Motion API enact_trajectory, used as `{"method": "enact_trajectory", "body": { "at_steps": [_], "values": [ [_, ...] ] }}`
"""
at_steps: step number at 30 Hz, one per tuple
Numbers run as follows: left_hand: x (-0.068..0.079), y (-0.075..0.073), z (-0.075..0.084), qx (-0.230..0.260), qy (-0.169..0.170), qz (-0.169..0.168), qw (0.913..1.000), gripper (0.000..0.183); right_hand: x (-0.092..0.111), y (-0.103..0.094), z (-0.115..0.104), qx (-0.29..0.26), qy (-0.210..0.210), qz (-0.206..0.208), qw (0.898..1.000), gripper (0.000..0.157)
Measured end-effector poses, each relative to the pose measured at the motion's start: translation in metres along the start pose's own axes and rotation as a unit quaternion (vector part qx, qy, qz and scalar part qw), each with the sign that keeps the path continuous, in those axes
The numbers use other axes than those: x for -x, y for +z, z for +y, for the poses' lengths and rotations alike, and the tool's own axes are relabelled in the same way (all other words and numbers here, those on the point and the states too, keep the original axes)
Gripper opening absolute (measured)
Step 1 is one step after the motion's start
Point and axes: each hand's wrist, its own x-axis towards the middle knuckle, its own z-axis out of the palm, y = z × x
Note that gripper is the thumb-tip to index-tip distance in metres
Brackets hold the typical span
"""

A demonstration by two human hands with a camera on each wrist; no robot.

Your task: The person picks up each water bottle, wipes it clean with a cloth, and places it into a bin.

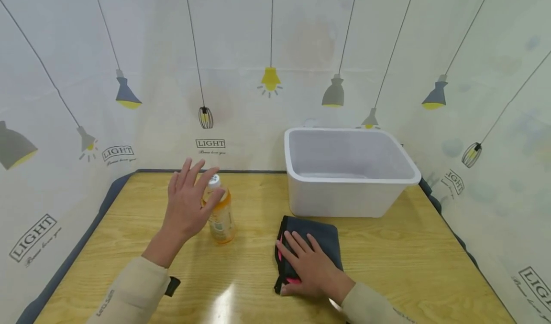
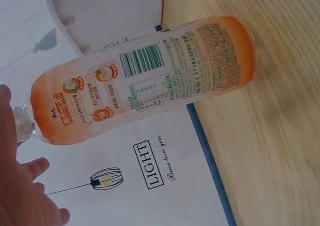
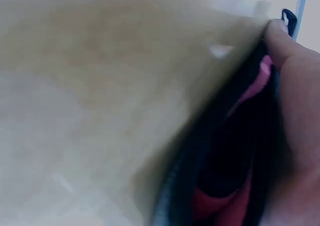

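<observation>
Probably the likeliest mishap is a toppled beverage bottle: it stands upright and tall on the desk, and the left hand is right by its neck, fingers spread and clenched on nothing, so a sideways brush up high could tip it. Whether they touch it, I cannot tell. The right hand lies across the dark pouch, in front of the white bin, with its fingers extended and pressing; a one-sided push might skid the pouch or fold its mouth shut. That mouth gapes, showing pink lining, but its depths are too dark to read. The bottle's fill level is unclear behind the label. The bin shows inner walls and some floor; its near wall hides the remainder.
</observation>
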Motion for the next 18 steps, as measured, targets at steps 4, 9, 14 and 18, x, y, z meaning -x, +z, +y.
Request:
{"method": "enact_trajectory", "body": {
  "at_steps": [4,9,14,18],
  "values": [
    [0.0,0.001,0.0,0.0,-0.002,0.001,1.0,0.053,-0.001,-0.004,-0.001,0.021,-0.005,-0.004,1.0,0.089],
    [-0.001,0.001,0.0,0.0,-0.005,-0.002,1.0,0.055,0.002,-0.015,-0.011,0.002,0.029,-0.023,0.999,0.093],
    [0.0,0.001,0.0,0.0,-0.003,0.001,1.0,0.057,-0.001,-0.009,-0.018,-0.028,0.071,-0.011,0.997,0.098],
    [0.001,0.001,0.0,0.0,0.0,0.004,1.0,0.056,-0.003,0.002,-0.022,-0.044,0.09,0.009,0.995,0.1]
  ]
}}
